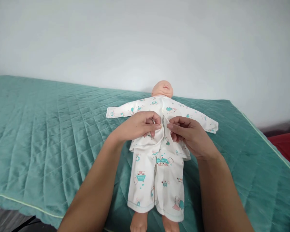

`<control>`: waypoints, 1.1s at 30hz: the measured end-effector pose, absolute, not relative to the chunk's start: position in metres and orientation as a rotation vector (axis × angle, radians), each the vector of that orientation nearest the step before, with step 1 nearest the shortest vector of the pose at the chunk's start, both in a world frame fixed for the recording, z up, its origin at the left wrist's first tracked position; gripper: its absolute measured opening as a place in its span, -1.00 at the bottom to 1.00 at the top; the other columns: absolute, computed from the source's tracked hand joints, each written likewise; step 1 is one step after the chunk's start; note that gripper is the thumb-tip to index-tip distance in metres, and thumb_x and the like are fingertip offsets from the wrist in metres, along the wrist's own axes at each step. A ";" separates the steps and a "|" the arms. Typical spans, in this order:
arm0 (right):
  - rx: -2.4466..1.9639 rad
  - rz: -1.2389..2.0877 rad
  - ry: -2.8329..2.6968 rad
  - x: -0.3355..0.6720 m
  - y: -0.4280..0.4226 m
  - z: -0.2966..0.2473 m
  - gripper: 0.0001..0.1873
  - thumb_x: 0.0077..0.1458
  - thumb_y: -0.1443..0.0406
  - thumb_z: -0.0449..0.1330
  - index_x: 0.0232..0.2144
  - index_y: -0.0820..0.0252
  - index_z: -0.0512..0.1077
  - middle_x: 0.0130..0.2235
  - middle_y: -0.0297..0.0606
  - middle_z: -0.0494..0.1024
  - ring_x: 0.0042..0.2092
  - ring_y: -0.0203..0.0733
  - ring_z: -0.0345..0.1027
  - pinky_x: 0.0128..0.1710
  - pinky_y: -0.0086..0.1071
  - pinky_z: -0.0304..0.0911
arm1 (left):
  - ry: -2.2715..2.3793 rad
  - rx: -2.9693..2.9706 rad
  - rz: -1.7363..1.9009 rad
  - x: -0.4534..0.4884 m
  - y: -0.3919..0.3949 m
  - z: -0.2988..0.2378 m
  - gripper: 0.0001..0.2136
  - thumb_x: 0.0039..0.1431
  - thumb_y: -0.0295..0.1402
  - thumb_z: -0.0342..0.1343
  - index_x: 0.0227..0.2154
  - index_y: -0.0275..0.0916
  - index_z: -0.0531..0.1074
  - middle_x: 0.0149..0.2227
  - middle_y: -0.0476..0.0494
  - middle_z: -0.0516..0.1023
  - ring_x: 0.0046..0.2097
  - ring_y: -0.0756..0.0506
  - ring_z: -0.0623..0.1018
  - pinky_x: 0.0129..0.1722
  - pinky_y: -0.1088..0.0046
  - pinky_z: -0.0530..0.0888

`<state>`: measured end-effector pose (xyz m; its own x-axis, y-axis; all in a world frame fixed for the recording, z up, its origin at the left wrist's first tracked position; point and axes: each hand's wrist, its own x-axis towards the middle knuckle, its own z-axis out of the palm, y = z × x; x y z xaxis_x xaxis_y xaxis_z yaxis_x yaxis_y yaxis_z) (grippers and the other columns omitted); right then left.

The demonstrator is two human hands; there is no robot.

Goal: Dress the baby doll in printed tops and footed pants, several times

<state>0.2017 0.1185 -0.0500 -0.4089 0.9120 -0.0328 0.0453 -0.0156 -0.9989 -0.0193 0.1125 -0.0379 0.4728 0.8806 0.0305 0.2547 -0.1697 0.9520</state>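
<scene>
A baby doll (161,89) lies on its back on a green quilted cover (62,129), head by a pale wall (135,42) and bare feet (139,222) nearest the viewer. It wears a white long-sleeved shirt (168,111), arms spread out to both sides, and matching white trousers (169,180) printed with teal and pink cartoon pictures.

Two bare hands reach in from below and meet over the doll's belly. The shirt front lies directly between them, joined at the upper chest and parted lower down. The left hand (141,125) pinches one front edge, thumb and curled fingers drawn narrow on the fabric; a tiny detail at the thumb tip is too small to make out. The right hand (189,130) grips the opposite edge the same way, lifting it into a small peak. The two sets of fingertips are near each other but apart, the opening running between them. Red fabric (285,148) shows at the far right.
</scene>
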 end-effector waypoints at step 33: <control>-1.072 1.447 -1.564 0.191 0.109 -0.052 -0.67 0.02 0.16 0.45 -0.26 0.17 0.45 -0.49 -0.39 0.50 -0.50 -0.35 0.31 -0.50 -0.44 0.21 | 0.943 1.475 0.845 -0.013 0.116 -0.045 -0.83 0.17 -0.27 0.29 -0.35 -0.25 0.46 -0.53 -0.05 0.57 -0.50 0.03 0.53 -0.51 0.54 0.44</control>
